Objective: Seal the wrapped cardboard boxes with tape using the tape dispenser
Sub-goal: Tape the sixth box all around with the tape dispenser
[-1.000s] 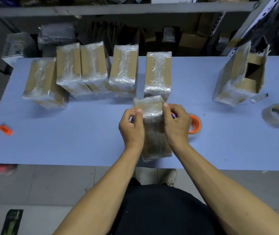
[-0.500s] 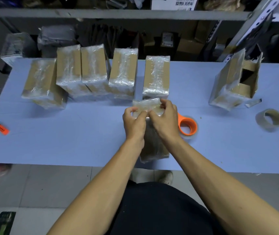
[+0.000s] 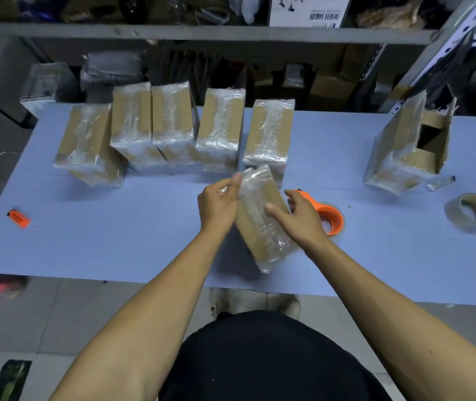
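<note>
A cardboard box wrapped in clear film (image 3: 261, 224) lies tilted on the blue table (image 3: 115, 235) near its front edge. My left hand (image 3: 219, 205) grips its upper left side, fingers at the top corner. My right hand (image 3: 299, 217) rests on the box's right side with fingers spread, thumb on the top face. The orange tape dispenser (image 3: 328, 217) lies on the table just right of my right hand, partly hidden by it. Several more wrapped boxes (image 3: 219, 131) stand in a row behind.
An opened wrapped box (image 3: 404, 149) stands at the right, a small knife-like tool (image 3: 441, 183) beside it. A spare tape roll (image 3: 470, 212) lies at far right. An orange lighter (image 3: 19, 218) lies at the left. Shelving runs behind the table.
The box has turned from straight to angled, its near end swung right. My hands moved from its top end to its two sides, and my right fingers have spread.
</note>
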Demonstrator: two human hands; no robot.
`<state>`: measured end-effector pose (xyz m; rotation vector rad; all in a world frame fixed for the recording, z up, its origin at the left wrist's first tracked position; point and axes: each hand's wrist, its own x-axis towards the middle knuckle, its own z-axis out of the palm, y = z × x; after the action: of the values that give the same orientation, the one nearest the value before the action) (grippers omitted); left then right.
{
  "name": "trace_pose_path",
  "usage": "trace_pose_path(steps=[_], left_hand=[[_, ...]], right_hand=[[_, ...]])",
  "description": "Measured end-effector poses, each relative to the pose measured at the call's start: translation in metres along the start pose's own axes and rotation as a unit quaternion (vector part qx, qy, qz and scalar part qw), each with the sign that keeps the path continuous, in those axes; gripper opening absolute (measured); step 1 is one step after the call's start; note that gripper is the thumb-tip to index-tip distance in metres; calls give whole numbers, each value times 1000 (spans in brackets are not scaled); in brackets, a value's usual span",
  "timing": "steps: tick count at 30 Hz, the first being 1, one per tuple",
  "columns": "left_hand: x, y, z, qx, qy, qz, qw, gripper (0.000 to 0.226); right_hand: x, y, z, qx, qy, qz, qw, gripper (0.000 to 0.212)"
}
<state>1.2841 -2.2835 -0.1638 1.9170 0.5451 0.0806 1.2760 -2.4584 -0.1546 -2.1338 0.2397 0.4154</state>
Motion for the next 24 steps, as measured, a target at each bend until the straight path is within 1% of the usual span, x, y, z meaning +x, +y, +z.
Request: trace_pose_path(steps=[1,3,4,5,6,7,8,10,11,12,13,14,15,16,17,18,19,20,21,23,24], left_hand=[[-3,-6,-1,0,33,-35,999,54],[-15,-21,0,-20,93,-124,988,60],[-22,-30,0,-34,114,-173,978,60],[-28,-38,0,-48,128,-208,968,60],[-33,-44,-2,-52,129,-226,964,60],[-35,-47,-4,-43,118,-221,967,57],[-34,-48,-7,-27,99,-204,974,51],[-24,-52,-16,21,45,-139,989,30],[-19,-51,-22,43,-5,-101,994,33],[-14,-51,-29,60,-58,-68,994,45],[-9,-52,-33,80,-99,-43,991,52],[-5,-54,-36,104,-113,-26,988,51],[-3,-57,-38,120,-100,-19,988,44],[-5,-59,-39,126,-69,-26,989,35],[-7,-59,-39,118,-38,-41,991,31],[-10,-59,-38,114,-14,-57,992,31],[-15,-61,-38,122,-7,-69,990,35],[-19,-62,-38,143,-19,-77,987,39],[-21,-63,-39,169,-47,-84,981,43],[-22,-62,-39,206,-115,-85,968,44],[-20,-59,-37,203,-142,-77,966,43]], right_hand=[[-3,11,-3,-34,5,21,999,52],[-8,28,-9,-83,26,67,994,64],[-10,35,-9,-80,31,89,992,69],[-11,40,-8,-46,30,108,993,69],[-13,43,-6,7,26,124,992,65],[-14,45,-3,49,27,134,989,61],[-15,45,0,57,39,130,989,57],[-13,42,4,11,78,98,992,53],[-10,39,6,-2,82,76,994,52],[-8,36,8,-5,66,54,996,53],[-6,32,10,3,36,36,999,57],[-4,29,10,31,0,30,999,60],[-2,28,11,70,-25,34,997,62],[-2,29,13,93,-23,41,995,60],[-2,30,14,92,7,44,995,54],[-3,32,15,67,50,42,996,46],[-4,34,15,42,90,37,994,38],[-3,35,13,30,116,29,992,33],[0,36,11,34,125,20,991,28],[6,36,5,59,116,12,991,23],[8,35,2,70,104,8,992,23]])
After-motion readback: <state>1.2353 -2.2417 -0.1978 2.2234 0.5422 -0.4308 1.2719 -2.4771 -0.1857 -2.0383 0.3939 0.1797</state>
